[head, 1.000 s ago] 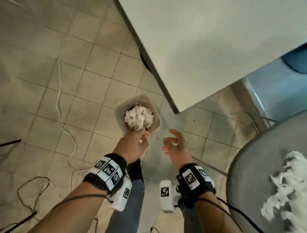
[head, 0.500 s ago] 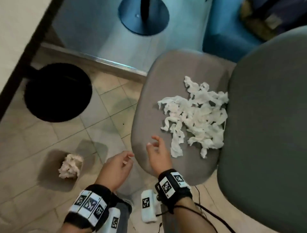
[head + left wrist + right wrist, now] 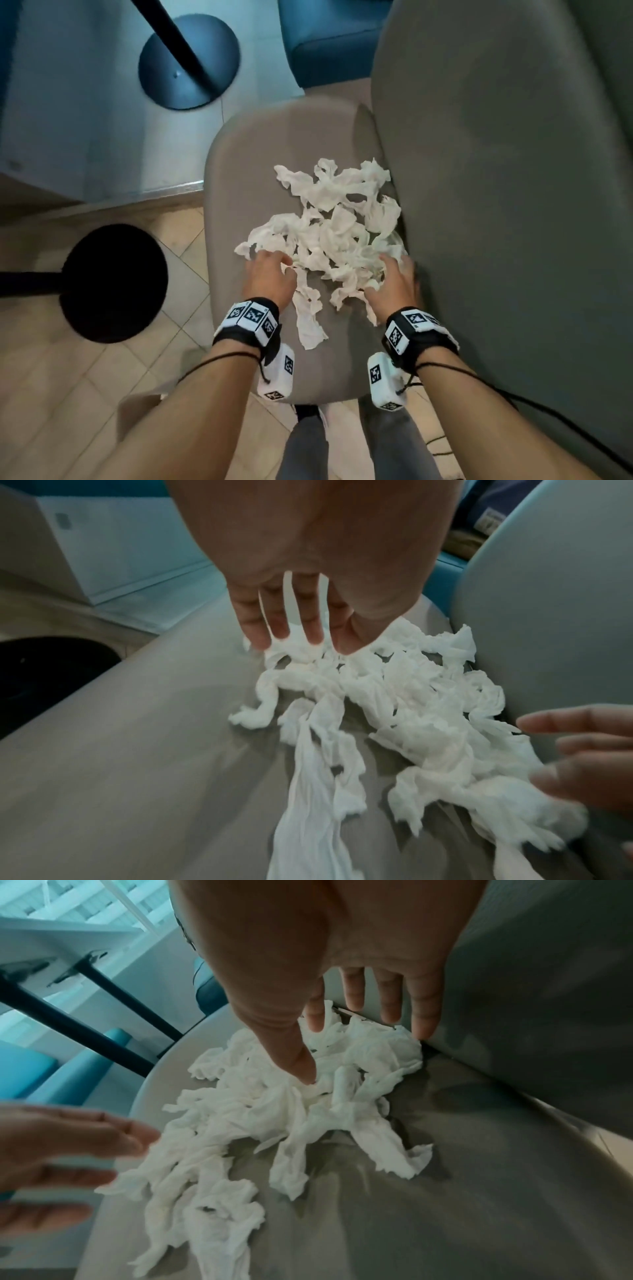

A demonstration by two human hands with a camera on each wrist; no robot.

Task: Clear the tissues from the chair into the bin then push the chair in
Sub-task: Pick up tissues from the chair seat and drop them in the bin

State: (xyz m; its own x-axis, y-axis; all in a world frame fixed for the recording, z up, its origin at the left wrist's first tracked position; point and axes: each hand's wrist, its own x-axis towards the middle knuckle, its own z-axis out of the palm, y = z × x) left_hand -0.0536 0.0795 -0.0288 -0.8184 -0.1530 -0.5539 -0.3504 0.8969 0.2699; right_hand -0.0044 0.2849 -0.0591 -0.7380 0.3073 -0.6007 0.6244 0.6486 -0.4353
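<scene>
On the far left I see a black round base (image 3: 113, 284) on the tiled floor (image 3: 51, 394). Behind it stands a blue round base (image 3: 188, 61) with a dark pole.

Next comes my left hand (image 3: 269, 277). Its fingers (image 3: 279, 620) are straight and spread out, and the tips touch the left edge of the tissues (image 3: 329, 236). It holds nothing.

The tissues lie in 1 loose white heap on the grey seat (image 3: 246, 164) of the chair. 1 long strip (image 3: 308, 315) hangs down toward me, between my 2 wrists. The heap reaches right up to the backrest (image 3: 496, 171).

Then comes my right hand (image 3: 394, 281). It is open too, with fingers (image 3: 424, 1010) spread. Its thumb (image 3: 301, 1066) pokes into the heap, and the other fingers sit by the gap where the seat meets the backrest.

I cannot see the bin.
</scene>
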